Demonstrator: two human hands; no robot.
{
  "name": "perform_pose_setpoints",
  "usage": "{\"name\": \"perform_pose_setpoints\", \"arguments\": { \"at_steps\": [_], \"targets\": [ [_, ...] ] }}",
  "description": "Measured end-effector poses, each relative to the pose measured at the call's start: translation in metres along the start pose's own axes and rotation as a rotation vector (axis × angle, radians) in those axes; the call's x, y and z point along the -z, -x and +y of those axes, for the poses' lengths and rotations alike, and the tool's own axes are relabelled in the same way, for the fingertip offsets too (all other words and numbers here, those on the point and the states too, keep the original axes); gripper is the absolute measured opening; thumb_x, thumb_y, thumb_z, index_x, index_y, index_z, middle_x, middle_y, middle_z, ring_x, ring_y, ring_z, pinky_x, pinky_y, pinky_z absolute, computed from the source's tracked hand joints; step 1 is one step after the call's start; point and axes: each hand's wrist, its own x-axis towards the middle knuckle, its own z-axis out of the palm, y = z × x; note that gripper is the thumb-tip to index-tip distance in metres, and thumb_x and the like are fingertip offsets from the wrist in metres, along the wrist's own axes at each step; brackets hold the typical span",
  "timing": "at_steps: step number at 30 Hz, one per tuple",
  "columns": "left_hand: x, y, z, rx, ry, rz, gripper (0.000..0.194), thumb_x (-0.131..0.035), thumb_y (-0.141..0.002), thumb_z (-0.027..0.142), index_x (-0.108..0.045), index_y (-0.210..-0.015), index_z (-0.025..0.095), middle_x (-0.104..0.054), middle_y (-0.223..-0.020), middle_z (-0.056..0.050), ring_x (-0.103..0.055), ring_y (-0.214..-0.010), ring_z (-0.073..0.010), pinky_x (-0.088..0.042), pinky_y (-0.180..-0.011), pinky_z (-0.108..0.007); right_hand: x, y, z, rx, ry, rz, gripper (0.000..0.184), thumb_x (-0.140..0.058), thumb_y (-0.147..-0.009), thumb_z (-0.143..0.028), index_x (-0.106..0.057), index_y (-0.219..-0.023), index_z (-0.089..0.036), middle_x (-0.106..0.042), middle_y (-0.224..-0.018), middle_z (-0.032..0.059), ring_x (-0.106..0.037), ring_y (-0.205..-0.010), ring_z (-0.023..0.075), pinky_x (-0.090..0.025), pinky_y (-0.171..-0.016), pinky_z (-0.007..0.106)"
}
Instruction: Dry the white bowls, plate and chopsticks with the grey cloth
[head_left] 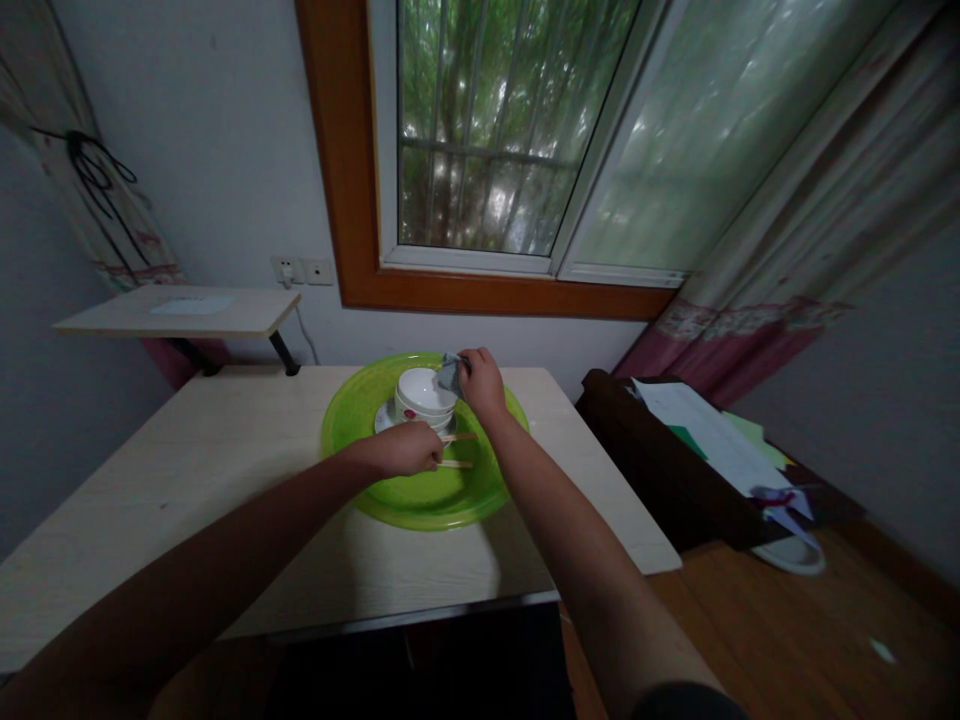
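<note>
My left hand (411, 449) is closed around a pair of chopsticks (459, 437), whose ends stick out to the right over the basin. A grey cloth (450, 374) hangs from my right hand (481, 380), pinched in its fingers beside the bowl rim. Stacked white bowls (425, 391) with a red pattern stand on a plate (385, 415). Plate and bowls rest inside a large round green basin (435, 515). My left hand covers the near edge of the stack and part of the plate.
The basin is on a pale wooden table (150, 480). A small raised shelf (180, 310) stands at the back left. Behind are a wall socket (287, 270) and a barred window (495, 130). A dark box with papers (697, 430) sits right of the table.
</note>
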Motion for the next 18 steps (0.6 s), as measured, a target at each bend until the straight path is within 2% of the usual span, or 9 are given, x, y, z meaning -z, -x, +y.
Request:
{"name": "perform_pose_setpoints", "arguments": {
  "at_steps": [2, 5, 9, 12, 18],
  "targets": [
    [0.003, 0.009, -0.006, 0.073, -0.058, -0.077, 0.021, -0.064, -0.079, 0.017, -0.08, -0.092, 0.016, -0.078, -0.088, -0.012, -0.069, -0.077, -0.0217, -0.049, -0.074, -0.03, 0.0, 0.0, -0.001, 0.005, -0.003, -0.002, 0.024, -0.053, -0.092, -0.015, -0.071, -0.109, -0.016, -0.065, -0.106, 0.0121, -0.06, -0.1, 0.0257, -0.048, -0.095, 0.036],
    [0.008, 0.023, -0.016, 0.23, -0.176, -0.128, 0.023, -0.064, -0.079, 0.023, -0.08, -0.093, 0.015, -0.077, -0.089, -0.016, -0.07, -0.077, -0.0262, -0.051, -0.071, -0.034, 0.001, 0.0, -0.002, 0.007, -0.005, -0.004, 0.024, -0.053, -0.091, -0.015, -0.071, -0.108, -0.016, -0.065, -0.106, 0.012, -0.06, -0.099, 0.0259, -0.049, -0.094, 0.036],
    [0.018, 0.038, -0.026, 0.338, -0.265, -0.207, 0.029, -0.062, -0.081, 0.024, -0.079, -0.101, 0.012, -0.076, -0.102, -0.021, -0.072, -0.089, -0.0328, -0.054, -0.076, -0.038, 0.0, 0.001, -0.001, 0.016, -0.007, -0.007, 0.024, -0.053, -0.091, -0.014, -0.071, -0.107, -0.016, -0.065, -0.106, 0.0116, -0.061, -0.099, 0.0256, -0.049, -0.093, 0.035],
    [0.021, 0.044, -0.029, 0.448, -0.266, -0.24, 0.029, -0.058, -0.083, 0.022, -0.079, -0.1, 0.01, -0.075, -0.104, -0.022, -0.072, -0.091, -0.0338, -0.055, -0.077, -0.038, -0.002, 0.001, 0.001, 0.026, -0.007, -0.005, 0.024, -0.053, -0.091, -0.014, -0.071, -0.107, -0.017, -0.065, -0.105, 0.0112, -0.061, -0.099, 0.0254, -0.049, -0.094, 0.036],
    [0.009, 0.045, -0.04, 0.468, -0.256, -0.266, 0.034, -0.054, -0.083, 0.018, -0.078, -0.107, 0.014, -0.075, -0.109, -0.021, -0.072, -0.097, -0.033, -0.055, -0.083, -0.039, -0.003, 0.0, 0.003, 0.021, -0.007, -0.033, 0.024, -0.053, -0.091, -0.014, -0.071, -0.107, -0.017, -0.065, -0.105, 0.0114, -0.061, -0.099, 0.0256, -0.05, -0.094, 0.036]
  ]
}}
